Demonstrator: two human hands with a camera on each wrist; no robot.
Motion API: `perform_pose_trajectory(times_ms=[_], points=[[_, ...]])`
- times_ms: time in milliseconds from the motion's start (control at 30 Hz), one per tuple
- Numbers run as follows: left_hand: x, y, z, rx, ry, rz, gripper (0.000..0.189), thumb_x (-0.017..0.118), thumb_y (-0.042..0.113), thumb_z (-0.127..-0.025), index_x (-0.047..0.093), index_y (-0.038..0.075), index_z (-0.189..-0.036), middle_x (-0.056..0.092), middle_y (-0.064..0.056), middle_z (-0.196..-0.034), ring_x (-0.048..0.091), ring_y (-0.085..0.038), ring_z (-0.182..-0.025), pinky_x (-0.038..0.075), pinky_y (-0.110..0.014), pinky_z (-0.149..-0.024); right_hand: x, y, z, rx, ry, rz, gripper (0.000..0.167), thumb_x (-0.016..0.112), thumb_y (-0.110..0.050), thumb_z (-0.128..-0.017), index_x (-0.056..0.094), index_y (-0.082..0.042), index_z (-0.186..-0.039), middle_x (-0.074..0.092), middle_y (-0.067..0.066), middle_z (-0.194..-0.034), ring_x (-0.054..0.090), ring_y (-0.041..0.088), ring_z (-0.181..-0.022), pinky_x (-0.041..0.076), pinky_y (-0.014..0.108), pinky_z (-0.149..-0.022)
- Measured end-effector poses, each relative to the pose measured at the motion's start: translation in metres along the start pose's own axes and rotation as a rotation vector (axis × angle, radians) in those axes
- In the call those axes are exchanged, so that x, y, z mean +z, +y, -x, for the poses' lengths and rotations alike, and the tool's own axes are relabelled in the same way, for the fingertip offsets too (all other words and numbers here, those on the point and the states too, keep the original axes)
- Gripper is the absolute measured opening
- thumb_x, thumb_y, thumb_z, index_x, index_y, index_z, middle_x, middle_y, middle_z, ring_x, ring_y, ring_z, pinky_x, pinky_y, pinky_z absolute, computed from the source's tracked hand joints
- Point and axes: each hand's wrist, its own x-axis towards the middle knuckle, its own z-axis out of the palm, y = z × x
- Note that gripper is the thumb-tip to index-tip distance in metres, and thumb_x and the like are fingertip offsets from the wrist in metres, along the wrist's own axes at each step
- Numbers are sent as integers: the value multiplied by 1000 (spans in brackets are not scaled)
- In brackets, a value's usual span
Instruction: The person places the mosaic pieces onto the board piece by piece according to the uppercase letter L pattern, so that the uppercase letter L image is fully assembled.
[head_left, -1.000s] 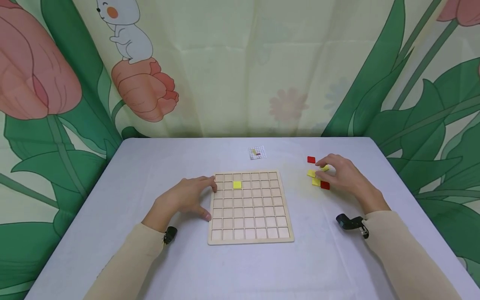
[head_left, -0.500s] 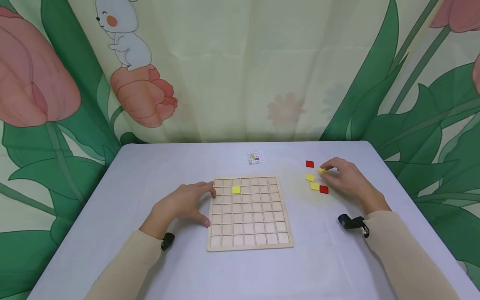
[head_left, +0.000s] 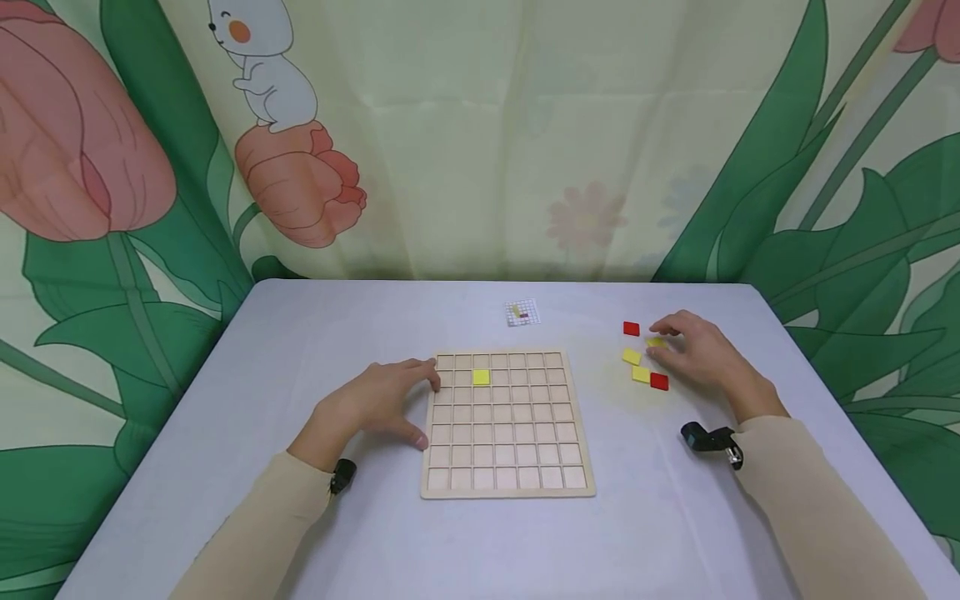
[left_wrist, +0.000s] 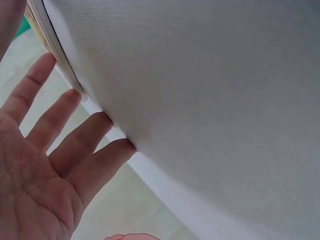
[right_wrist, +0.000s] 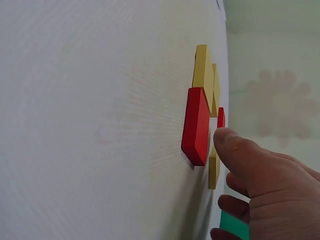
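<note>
My left hand rests its thumb and fingertips against the left edge of a wooden grid board. In the left wrist view, the fingers are spread and the board's edge shows at top left. One yellow tile sits in a cell near the board's upper left. At the right, my right hand hovers with thumb and index apart over a yellow tile on the table. Around it lie two more yellow tiles, a red tile behind and another red tile nearer.
A small printed pattern card lies behind the board on the white-covered table. A curtain with flowers and leaves hangs just past the table's back edge. Both wrists carry small black cameras.
The yellow tile at my right fingertips was tilted up a second ago and now looks flat. Right thumb and index have spread apart. My left hand stays at the board's edge; the view shifts slightly.
</note>
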Motion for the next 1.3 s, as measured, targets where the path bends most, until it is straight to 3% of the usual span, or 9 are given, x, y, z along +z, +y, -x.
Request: perform_pose_trajectory(times_ms=[367,600,900,1300], points=[[0,2,-3,-2,-5,-20,75,94,56,-64,55,33,-124,38,1,-165,56,-31,-135,36,-62,-112,2,8,1,14,-17,55,44,70,-35,-97,68,-7,-131,62,21,-119,53,41,-114,46,64,-100],[-3,2,-4,2,-2,-29,75,94,56,-65,56,33,-125,38,2,-165,57,-30,-133,38,-59,-111,-2,5,-2,5,-26,34,42,72,-27,-97,64,-5,-133,65,20,-112,54,36,-104,49,57,-92],[-6,2,-5,5,-12,-24,74,93,56,-65,55,33,-125,37,2,-165,54,-29,-137,37,-60,-112,-1,-1,2,5,-64,11,36,68,-19,-99,64,-5,-132,62,22,-119,53,41,-113,45,64,-103],[-4,1,0,-17,-21,0,74,94,55,-65,56,33,-125,35,2,-166,53,-31,-137,34,-64,-113,1,-6,8,-27,-26,-24,32,65,-16,-101,64,-7,-132,56,24,-129,50,45,-123,40,67,-108]])
